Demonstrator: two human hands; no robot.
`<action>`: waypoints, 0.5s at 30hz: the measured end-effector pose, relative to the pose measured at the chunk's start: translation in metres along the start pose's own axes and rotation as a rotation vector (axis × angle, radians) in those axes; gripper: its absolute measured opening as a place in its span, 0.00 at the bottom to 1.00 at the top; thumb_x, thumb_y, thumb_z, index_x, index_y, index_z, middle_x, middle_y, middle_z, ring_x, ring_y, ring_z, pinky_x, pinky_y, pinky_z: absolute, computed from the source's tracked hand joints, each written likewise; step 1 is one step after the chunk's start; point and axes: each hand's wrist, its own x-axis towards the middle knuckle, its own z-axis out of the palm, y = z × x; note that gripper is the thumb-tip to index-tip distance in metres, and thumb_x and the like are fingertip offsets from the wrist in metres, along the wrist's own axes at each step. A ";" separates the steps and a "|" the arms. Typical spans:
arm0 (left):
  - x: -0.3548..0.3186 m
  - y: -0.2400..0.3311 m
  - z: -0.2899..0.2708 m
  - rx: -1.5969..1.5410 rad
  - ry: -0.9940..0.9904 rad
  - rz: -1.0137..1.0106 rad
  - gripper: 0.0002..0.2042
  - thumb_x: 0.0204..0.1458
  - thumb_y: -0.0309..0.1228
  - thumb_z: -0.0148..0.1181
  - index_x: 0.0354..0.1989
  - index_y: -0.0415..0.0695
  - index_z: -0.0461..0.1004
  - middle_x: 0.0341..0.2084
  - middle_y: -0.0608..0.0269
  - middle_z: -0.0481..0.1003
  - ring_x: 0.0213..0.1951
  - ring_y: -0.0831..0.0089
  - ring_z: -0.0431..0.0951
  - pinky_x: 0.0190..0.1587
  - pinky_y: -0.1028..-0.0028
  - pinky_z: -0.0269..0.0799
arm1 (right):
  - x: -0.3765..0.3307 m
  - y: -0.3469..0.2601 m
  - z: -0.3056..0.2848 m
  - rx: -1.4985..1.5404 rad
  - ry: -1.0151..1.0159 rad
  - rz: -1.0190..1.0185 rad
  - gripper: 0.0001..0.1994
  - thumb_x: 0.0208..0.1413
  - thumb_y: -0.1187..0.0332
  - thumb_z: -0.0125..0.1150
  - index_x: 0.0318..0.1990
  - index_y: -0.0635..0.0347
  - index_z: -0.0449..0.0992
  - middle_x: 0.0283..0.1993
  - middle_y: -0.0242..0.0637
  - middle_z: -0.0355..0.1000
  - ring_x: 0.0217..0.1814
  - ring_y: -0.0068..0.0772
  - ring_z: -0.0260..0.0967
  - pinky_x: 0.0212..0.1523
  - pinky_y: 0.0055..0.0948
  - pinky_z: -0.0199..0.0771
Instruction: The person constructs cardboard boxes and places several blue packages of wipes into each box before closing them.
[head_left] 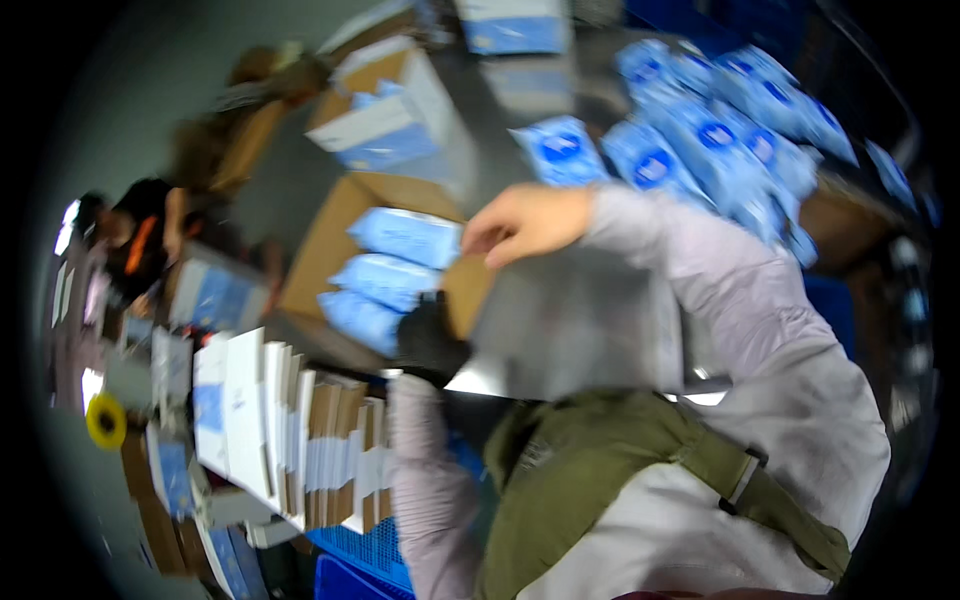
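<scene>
An opened cardboard box (312, 258) stands on the metal table in front of me. Inside it lie several plump light-blue packets (385, 283) in a row. My left hand (430, 338), in a black glove, is at the box's near right corner beside the packets. Its fingers are dark and blurred, so their grip does not show. Above the right side of the box hovers my bare right hand (532, 224), its fingers bent and the thumb apart, with nothing visible between them. Further right, many similar blue packets (715, 135) lie heaped.
Flattened white and brown cartons (300, 430) stand stacked at the lower left, over a blue crate (365, 555). Another filled white box (395, 110) is further back. A person (145, 235) is at the far left. The bare metal tabletop (575, 320) reflects light.
</scene>
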 end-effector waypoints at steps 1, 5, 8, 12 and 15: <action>-0.016 -0.002 -0.003 -0.041 0.019 0.040 0.31 0.26 0.29 0.58 0.46 0.32 0.66 0.35 0.41 0.71 0.35 0.49 0.73 0.36 0.60 0.70 | -0.042 -0.014 -0.013 0.149 -0.081 0.076 0.16 0.47 0.65 0.62 0.42 0.65 0.73 0.40 0.39 0.72 0.38 0.27 0.69 0.41 0.26 0.69; -0.026 0.008 -0.009 -0.047 -0.093 0.131 0.36 0.27 0.24 0.56 0.54 0.28 0.59 0.44 0.30 0.66 0.45 0.44 0.70 0.46 0.61 0.69 | -0.205 -0.013 -0.013 0.194 -0.238 0.757 0.24 0.37 0.67 0.69 0.44 0.65 0.71 0.41 0.39 0.71 0.42 0.30 0.68 0.44 0.26 0.68; -0.027 0.043 -0.004 -0.089 -0.189 0.209 0.38 0.26 0.27 0.58 0.54 0.29 0.58 0.44 0.29 0.65 0.44 0.41 0.70 0.45 0.59 0.69 | -0.258 0.018 0.065 -0.371 0.089 0.612 0.33 0.31 0.68 0.71 0.51 0.63 0.66 0.47 0.45 0.67 0.48 0.40 0.65 0.50 0.31 0.65; -0.032 0.093 0.007 -0.108 -0.263 0.351 0.42 0.26 0.34 0.66 0.56 0.35 0.57 0.50 0.32 0.62 0.50 0.41 0.65 0.52 0.55 0.60 | -0.260 0.042 0.117 -0.404 0.361 0.749 0.25 0.29 0.72 0.67 0.43 0.62 0.69 0.39 0.45 0.68 0.42 0.44 0.67 0.43 0.33 0.67; -0.042 0.104 0.002 -0.129 -0.300 0.344 0.44 0.26 0.37 0.68 0.58 0.39 0.55 0.53 0.35 0.59 0.53 0.43 0.61 0.56 0.53 0.55 | -0.262 0.041 0.092 -0.179 0.465 0.825 0.12 0.32 0.77 0.63 0.30 0.63 0.73 0.25 0.34 0.71 0.28 0.33 0.69 0.31 0.28 0.70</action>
